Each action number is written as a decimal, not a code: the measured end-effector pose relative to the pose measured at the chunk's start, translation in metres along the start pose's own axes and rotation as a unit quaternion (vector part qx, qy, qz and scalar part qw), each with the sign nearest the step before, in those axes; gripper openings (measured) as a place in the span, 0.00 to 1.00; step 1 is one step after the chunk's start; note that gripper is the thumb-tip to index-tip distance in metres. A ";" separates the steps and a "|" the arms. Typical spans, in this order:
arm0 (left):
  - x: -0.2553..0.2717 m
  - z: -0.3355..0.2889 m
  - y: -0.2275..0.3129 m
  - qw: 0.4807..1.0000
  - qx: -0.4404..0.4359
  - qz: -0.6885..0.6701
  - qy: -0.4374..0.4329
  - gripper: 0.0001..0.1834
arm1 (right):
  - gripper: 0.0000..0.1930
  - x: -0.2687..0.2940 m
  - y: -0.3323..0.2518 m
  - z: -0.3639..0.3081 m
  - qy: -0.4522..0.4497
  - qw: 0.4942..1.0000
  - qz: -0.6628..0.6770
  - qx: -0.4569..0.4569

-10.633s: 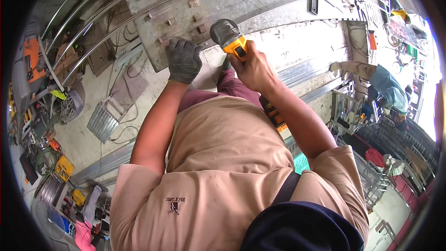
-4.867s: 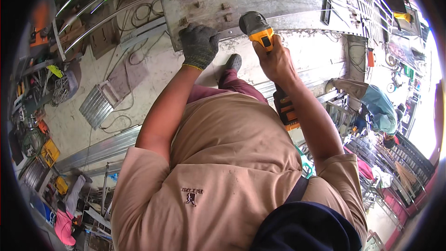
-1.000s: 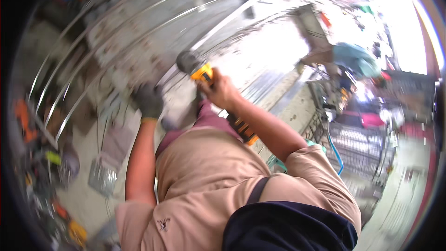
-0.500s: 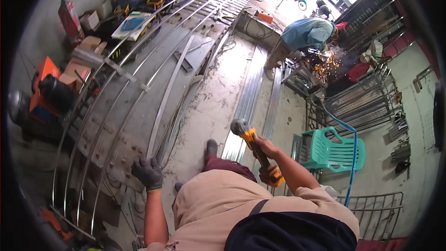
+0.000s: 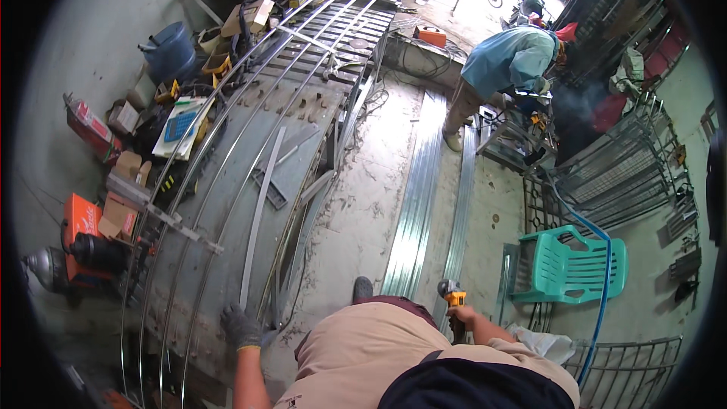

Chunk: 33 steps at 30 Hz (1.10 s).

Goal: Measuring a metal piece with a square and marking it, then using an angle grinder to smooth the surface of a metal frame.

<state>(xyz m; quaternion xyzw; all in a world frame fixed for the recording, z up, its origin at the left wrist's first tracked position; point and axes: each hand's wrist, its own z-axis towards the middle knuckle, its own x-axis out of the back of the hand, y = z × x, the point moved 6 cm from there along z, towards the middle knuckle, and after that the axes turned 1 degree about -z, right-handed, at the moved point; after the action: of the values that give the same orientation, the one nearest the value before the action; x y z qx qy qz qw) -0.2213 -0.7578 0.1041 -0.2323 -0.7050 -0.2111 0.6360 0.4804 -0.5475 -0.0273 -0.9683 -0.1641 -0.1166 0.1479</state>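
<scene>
My left hand (image 5: 241,326), in a dark grey glove, is closed at the near end of a long flat metal bar (image 5: 261,216). The bar lies lengthwise on the metal-topped workbench (image 5: 303,117), beside a short angled metal piece (image 5: 271,188). My bare right hand (image 5: 467,315) is wrapped round a yellow and black angle grinder (image 5: 454,298), held low by my right side with its head pointing away from me. Part of the grinder's body is hidden by my hand and arm. A curved frame of thin shiny metal rods (image 5: 210,182) spans the bench's left side.
Long silvery metal profiles (image 5: 416,197) lie on the floor. A co-worker in a blue shirt (image 5: 506,60) bends over a work stand at far right. A green plastic chair (image 5: 572,265) and blue hose (image 5: 606,288) are at right; boxes and a blue container (image 5: 170,53) at left.
My right hand has lowered the grinder and moved it right, closer to my side. My left hand stays at the bar's end. Sparks by the co-worker have stopped, leaving smoke. The view has shifted.
</scene>
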 end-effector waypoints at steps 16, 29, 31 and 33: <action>-0.047 -0.008 -0.007 0.970 0.024 0.123 0.208 0.16 | 0.15 -0.022 -0.214 0.062 -0.038 0.998 0.054 0.025; -0.083 -0.054 -0.014 0.980 0.185 -0.010 0.065 0.39 | 0.17 -0.072 -0.608 -0.011 -0.069 0.937 -0.160 0.301; -0.077 -0.058 -0.002 0.974 0.201 0.100 -0.008 0.39 | 0.18 -0.099 -0.683 -0.038 -0.139 0.923 -0.119 0.338; -0.068 -0.055 0.004 0.955 0.271 0.118 -0.001 0.35 | 0.18 -0.128 -0.761 -0.070 -0.198 0.888 -0.163 0.383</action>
<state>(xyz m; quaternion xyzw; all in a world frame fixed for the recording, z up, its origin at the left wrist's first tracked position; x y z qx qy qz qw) -0.1691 -0.7910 0.0419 -0.1329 -0.7038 0.0646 0.6948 0.0818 0.0801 0.1912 -0.7993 -0.3773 0.1273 0.4501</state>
